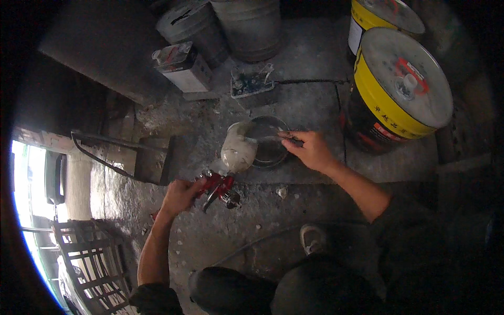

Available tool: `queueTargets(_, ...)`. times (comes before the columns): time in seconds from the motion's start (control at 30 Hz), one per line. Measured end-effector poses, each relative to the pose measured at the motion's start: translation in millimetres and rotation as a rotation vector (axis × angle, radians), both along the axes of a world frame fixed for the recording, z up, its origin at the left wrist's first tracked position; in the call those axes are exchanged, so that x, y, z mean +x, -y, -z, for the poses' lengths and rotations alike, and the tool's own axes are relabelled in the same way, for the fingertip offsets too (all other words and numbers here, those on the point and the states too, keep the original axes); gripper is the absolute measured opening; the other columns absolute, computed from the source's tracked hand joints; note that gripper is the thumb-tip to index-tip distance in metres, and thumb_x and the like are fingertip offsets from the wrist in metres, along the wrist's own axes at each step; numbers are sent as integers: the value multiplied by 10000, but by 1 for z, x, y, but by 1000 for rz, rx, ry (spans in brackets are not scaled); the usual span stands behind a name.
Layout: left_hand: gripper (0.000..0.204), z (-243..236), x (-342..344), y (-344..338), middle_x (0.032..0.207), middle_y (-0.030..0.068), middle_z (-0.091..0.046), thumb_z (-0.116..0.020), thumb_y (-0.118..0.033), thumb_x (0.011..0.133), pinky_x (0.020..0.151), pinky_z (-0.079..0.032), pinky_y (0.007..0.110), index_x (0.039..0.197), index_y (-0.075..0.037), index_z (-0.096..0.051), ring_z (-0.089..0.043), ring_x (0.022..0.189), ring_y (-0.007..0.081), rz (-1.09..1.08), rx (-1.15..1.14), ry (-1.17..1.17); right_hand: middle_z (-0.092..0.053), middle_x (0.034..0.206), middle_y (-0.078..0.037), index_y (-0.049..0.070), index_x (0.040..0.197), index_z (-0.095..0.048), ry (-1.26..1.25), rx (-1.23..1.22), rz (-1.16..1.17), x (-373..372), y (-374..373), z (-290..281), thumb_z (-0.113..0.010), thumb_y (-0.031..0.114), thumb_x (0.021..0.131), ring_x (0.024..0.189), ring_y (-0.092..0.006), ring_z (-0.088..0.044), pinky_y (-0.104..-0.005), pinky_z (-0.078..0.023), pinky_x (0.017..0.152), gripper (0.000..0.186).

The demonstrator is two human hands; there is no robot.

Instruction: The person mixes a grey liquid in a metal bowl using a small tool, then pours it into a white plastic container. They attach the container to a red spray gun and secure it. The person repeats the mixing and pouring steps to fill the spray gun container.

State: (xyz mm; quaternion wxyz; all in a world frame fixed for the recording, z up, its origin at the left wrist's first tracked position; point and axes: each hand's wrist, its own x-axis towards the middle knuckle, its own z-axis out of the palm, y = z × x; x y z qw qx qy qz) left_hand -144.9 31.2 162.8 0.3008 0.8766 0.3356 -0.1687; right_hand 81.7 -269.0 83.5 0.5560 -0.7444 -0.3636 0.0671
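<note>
My left hand [184, 196] is closed around a red spray gun [216, 187]. A whitish, paint-stained cup [239, 151] is attached to the gun and tips toward a round metal pan [274, 155]. Pinched in my right hand [310, 149] is a thin tool with a dark handle, perhaps a brush. Its far end reaches across the pan to the mouth of the cup, where dim light hides its exact shape. What lies inside the cup cannot be seen.
Beyond the pan stand a small tray [252, 93] with stained contents, a rectangular can [186, 68] and large drums [247, 31]. Yellow-and-black buckets [401, 79] stand at the right. A hose [247, 244] crosses the floor by my shoe [313, 239]. A slatted rack [94, 262] is at the lower left.
</note>
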Motion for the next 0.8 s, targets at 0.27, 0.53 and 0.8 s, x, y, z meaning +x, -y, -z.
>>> queueTargets(0.27, 646, -10, 0, 40, 505, 11, -505, -535, -610, 931, 386, -312, 283, 632, -42, -601, -442, 398, 110, -317, -309, 41, -726, 959, -166, 7, 1120, -697, -162, -7, 14, -13, 10, 14, -681, 224, 908, 835, -162, -695, -288, -515, 731, 303)
queueTargets(0.53, 590, 26, -15, 23, 571, 19, -524, -464, -584, 976, 380, -314, 264, 745, -56, -594, -446, 415, 102, -499, -683, 179, -734, 954, -134, 25, 1153, -693, -291, -118, 51, -42, 14, 30, -663, 177, 923, 838, -129, -666, -298, -514, 695, 278)
queueTargets(0.8, 360, 29, -20, 25, 771, 45, -616, -581, -390, 966, 511, -432, 267, 951, -30, -605, -552, 583, 126, -364, -644, 249, -689, 843, -180, 50, 1078, -705, 203, -461, 3, 2, 9, 37, -647, 259, 902, 788, -343, -671, -412, -504, 678, 279)
